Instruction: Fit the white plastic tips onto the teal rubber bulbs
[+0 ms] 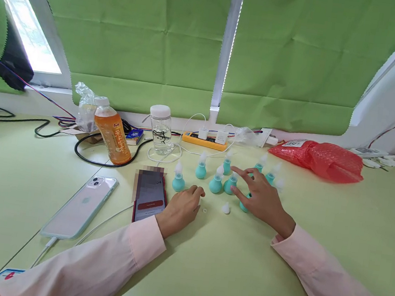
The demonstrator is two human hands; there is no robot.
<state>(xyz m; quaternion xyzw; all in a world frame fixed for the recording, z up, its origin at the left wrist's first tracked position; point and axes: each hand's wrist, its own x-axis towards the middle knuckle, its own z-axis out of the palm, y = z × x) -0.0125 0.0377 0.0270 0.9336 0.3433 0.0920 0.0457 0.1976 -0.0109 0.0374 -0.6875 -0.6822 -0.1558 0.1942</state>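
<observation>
Several teal squeeze bulbs with pale, translucent nozzles, looking like nasal aspirators, stand upright on the table. My right hand (pixel 258 195) reaches over them from the right, its thumb and index finger apart beside one teal bulb (pixel 230 185). Another bulb (pixel 244 203) is partly hidden under this hand. My left hand (pixel 182 208) rests on the table with loosely bent fingers, holding nothing I can see. It lies between a red-edged phone (pixel 151 193) and a tiny white ring (pixel 204 210). A loose white tip (pixel 226 208) lies between my hands. Nearest my left fingers stands a bulb (pixel 178 182).
Behind the bulbs are a yellow power strip (pixel 203 141) with chargers and a clear jar (pixel 161 131). An orange drink bottle (pixel 112 134) tilts at left, above a pale-cased phone (pixel 82 205) on a cable. A red plastic package (pixel 321 159) lies at the back right.
</observation>
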